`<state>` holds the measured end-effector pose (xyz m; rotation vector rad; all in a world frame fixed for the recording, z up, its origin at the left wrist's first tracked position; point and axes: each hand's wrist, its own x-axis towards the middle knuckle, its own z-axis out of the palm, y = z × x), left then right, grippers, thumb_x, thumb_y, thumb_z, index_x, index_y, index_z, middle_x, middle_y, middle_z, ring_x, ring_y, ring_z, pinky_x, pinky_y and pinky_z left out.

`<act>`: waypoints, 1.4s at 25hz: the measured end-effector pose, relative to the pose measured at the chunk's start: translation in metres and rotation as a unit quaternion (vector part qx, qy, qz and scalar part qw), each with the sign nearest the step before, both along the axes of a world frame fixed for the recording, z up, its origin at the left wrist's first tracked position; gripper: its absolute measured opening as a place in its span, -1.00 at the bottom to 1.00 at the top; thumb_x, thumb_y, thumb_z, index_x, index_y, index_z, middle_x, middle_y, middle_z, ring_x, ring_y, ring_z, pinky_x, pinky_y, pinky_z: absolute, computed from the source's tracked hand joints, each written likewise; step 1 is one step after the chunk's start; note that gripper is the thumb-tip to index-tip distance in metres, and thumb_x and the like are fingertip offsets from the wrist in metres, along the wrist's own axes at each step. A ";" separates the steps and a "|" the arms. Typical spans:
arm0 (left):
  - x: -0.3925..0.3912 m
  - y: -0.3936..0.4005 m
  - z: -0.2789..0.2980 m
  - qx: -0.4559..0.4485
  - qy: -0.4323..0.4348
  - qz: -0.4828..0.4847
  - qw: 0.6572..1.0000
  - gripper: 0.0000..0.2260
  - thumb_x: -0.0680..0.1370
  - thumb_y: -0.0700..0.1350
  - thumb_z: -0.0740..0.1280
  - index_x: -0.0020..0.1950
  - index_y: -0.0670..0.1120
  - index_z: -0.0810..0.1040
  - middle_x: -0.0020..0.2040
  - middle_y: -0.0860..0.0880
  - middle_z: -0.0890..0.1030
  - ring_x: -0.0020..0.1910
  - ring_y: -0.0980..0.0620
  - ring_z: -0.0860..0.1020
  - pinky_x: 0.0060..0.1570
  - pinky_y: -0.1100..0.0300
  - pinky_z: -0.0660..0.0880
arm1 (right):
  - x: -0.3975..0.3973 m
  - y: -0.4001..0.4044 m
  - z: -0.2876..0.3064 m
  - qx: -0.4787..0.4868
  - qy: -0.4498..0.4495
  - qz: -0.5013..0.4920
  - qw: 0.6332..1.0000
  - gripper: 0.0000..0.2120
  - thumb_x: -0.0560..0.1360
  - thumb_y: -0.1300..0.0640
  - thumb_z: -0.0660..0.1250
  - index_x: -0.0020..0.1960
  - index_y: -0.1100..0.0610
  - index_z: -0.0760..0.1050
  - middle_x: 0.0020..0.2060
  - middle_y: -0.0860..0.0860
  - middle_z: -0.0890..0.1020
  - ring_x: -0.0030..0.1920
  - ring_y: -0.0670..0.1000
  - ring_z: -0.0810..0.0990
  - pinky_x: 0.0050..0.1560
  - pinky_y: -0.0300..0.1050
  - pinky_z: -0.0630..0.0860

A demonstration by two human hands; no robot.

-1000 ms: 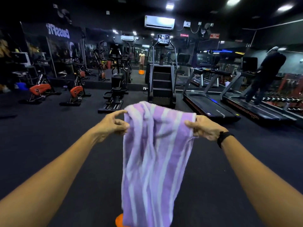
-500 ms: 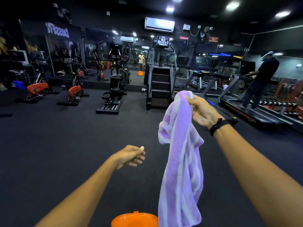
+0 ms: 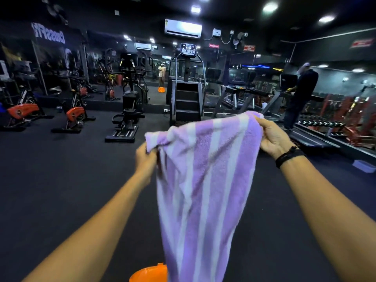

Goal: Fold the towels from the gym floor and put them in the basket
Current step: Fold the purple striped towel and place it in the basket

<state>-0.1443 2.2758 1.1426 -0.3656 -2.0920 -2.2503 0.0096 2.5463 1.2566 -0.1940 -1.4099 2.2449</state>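
Purple-and-white striped terry towel (image 3: 205, 180): held up in the air at its top edge, hanging lengthwise, lower end reaching past the bottom of view.

Left hand (image 3: 145, 157): at the towel's upper left corner, fingers closed in a pinch on the bunched cloth.

Right hand (image 3: 272, 137): at the towel's upper right corner, higher than the left, fingers curled around the edge; black band on the wrist.

Orange plastic basket (image 3: 149, 273): on the dark floor directly beneath the towel, just left of its hanging end, only its rim showing.

Black stair-climber machine (image 3: 186, 98): beyond the towel, well apart.

Person in dark clothing (image 3: 301, 94): right of the towel, on a treadmill.
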 end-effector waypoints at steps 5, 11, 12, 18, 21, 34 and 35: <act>-0.021 -0.042 0.068 -0.162 0.123 -0.130 0.970 -0.76 0.65 -0.06 0.14 -0.03 0.01 0.60 -0.18 0.03 0.65 -0.20 0.05 0.57 -0.19 0.20 0.54 | 0.000 0.029 -0.014 0.029 -0.062 -0.049 0.996 -0.86 0.52 0.36 0.23 -0.02 0.24 0.54 -0.23 0.09 0.68 -0.21 0.00 0.66 -0.23 -0.18 0.63; -0.028 -0.072 0.073 -0.120 0.123 -0.186 0.967 -0.77 0.66 -0.12 0.17 0.09 -0.04 0.64 -0.15 -0.06 0.65 -0.19 0.11 0.59 -0.18 0.23 0.58 | -0.015 0.038 -0.026 0.032 -0.078 -0.093 0.992 -0.66 0.52 0.36 0.24 0.29 0.37 0.44 -0.10 0.12 0.65 -0.14 0.02 0.63 -0.24 -0.15 0.64; -0.024 -0.069 0.071 -0.064 0.093 -0.180 0.977 -0.74 0.66 -0.10 0.15 0.14 -0.08 0.62 -0.14 -0.09 0.61 -0.21 0.11 0.55 -0.20 0.25 0.54 | -0.015 0.034 -0.025 0.022 -0.068 -0.075 0.995 -0.64 0.55 0.32 0.21 0.34 0.34 0.41 -0.10 0.12 0.66 -0.13 0.02 0.65 -0.21 -0.14 0.65; -0.018 -0.060 0.066 0.054 -0.046 -0.047 0.996 -0.76 0.59 -0.12 0.16 -0.22 -0.03 0.54 -0.27 -0.04 0.49 -0.31 0.04 0.41 -0.32 0.18 0.33 | -0.013 -0.011 -0.043 0.217 -0.076 0.106 0.967 -0.17 -0.06 -0.08 0.70 0.12 0.21 0.56 -0.06 0.06 0.72 -0.07 -0.03 0.69 -0.15 -0.17 0.62; -0.025 -0.063 0.065 0.078 -0.063 -0.039 0.994 -0.82 0.57 -0.12 0.18 -0.12 -0.05 0.56 -0.23 -0.04 0.54 -0.30 0.03 0.46 -0.35 0.22 0.38 | -0.024 -0.010 -0.045 0.166 -0.035 0.105 0.980 -0.13 0.03 -0.04 0.69 0.24 0.26 0.51 0.05 0.10 0.68 0.04 0.01 0.66 -0.01 -0.14 0.60; -0.035 -0.099 0.064 0.106 -0.010 -0.109 0.988 -0.58 0.44 -0.26 0.45 0.24 -0.14 0.40 0.06 -0.07 0.61 -0.04 0.03 0.62 -0.14 0.21 0.59 | -0.033 -0.035 -0.036 0.153 -0.015 0.152 0.976 -0.33 0.28 0.26 0.52 0.34 0.24 0.40 0.14 0.16 0.63 0.09 0.08 0.64 0.01 -0.06 0.60; -0.034 -0.101 0.063 0.097 0.010 -0.118 0.988 -0.50 0.38 -0.28 0.48 0.26 -0.14 0.38 0.09 -0.08 0.61 -0.01 0.03 0.63 -0.10 0.21 0.59 | -0.031 -0.035 -0.034 0.163 -0.020 0.155 0.974 -0.36 0.31 0.32 0.46 0.36 0.25 0.38 0.17 0.17 0.61 0.13 0.10 0.63 0.03 -0.05 0.60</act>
